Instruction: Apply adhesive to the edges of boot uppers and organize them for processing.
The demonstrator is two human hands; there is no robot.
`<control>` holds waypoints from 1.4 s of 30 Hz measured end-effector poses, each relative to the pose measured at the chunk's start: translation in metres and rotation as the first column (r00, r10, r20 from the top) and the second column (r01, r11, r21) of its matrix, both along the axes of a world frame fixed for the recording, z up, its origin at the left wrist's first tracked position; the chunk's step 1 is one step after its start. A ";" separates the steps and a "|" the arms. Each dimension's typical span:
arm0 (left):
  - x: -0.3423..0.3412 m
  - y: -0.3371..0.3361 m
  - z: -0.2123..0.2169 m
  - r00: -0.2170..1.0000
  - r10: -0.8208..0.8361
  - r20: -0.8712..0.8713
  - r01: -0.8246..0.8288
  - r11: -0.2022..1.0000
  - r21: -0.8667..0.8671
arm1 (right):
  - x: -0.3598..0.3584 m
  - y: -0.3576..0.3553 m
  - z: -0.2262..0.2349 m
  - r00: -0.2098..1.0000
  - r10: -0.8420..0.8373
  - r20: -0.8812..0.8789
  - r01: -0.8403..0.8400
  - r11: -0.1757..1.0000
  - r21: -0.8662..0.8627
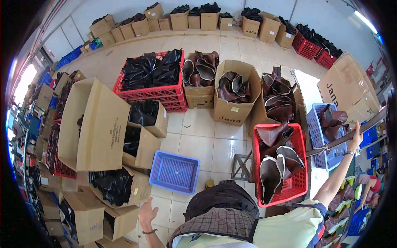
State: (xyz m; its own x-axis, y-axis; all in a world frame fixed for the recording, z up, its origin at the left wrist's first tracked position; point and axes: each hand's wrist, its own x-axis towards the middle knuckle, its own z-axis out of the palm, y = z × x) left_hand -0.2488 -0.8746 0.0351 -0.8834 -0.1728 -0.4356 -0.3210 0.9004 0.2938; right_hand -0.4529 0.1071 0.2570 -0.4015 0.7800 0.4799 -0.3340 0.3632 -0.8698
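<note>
Hands, two. Left hand [148,215]: unclenched and bare of any load, fingers apart, low beside an open carton [141,188] of black boot pieces [111,186] and near the blue tray. Right hand [355,139]: arm outstretched, at a brown bar [374,120]; whether it gripped the bar or only rested there could not be told.

Blue basket [321,156], one: on the white table [318,178] at the right, just left of the right hand, the bar crossing over it; contained brown boot pieces [331,120].

Red basket [294,182], one: in front of the person, to the right, holding more brown pieces with pale linings, some leaning on its sides.

Blue tray [175,172], one: rectangular, flat on the tiled floor [196,145], left of centre.

Red crates [153,96], stacked: heaped with black pieces. Tall carton [233,108]: flaps up, brown pieces inside, similar cartons at either side. Further cartons [180,20]: along the far wall.
</note>
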 end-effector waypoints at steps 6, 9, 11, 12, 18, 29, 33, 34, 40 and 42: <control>-0.115 -0.013 -0.020 0.998 0.027 -0.047 -0.026 0.999 0.023 | 0.000 0.026 -0.005 0.971 -0.230 0.074 0.236 0.966 -0.105; -0.199 0.021 -0.025 0.991 -0.125 -0.044 0.129 0.984 0.125 | 0.009 0.033 -0.005 0.942 -0.317 0.111 0.321 0.947 -0.021; -0.260 0.047 -0.027 0.968 -0.240 -0.075 0.250 0.952 0.177 | 0.014 0.034 -0.006 0.933 -0.350 0.086 0.350 0.937 0.013; -0.292 0.060 -0.029 0.950 -0.296 -0.100 0.311 0.926 0.213 | 0.018 0.033 -0.008 0.919 -0.390 0.060 0.390 0.921 0.017; -0.468 0.112 -0.017 0.875 -0.463 -0.145 0.485 0.837 0.254 | 0.019 0.013 0.002 0.733 -0.660 0.164 0.673 0.739 -0.037; -0.729 0.141 0.003 0.853 -0.521 -0.035 0.519 0.840 0.155 | 0.000 -0.047 -0.054 -0.109 -0.953 0.283 0.841 0.063 0.538; -0.809 0.141 0.002 0.800 -0.598 -0.051 0.596 0.781 0.187 | -0.047 -0.106 -0.106 -0.350 -0.899 0.263 0.766 -0.113 0.633; -0.831 0.138 0.002 0.760 -0.639 -0.117 0.650 0.747 0.140 | -0.064 -0.131 -0.123 -0.282 -0.936 0.211 0.721 -0.062 0.690; -0.966 0.107 0.023 0.715 -0.683 -0.148 0.699 0.701 0.145 | -0.220 -0.291 -0.245 -0.300 -0.872 0.387 0.648 0.111 0.753; -0.996 0.088 0.033 0.760 -0.631 -0.154 0.650 0.741 0.170 | -0.275 -0.330 -0.285 -0.161 -0.840 0.517 0.681 0.285 0.675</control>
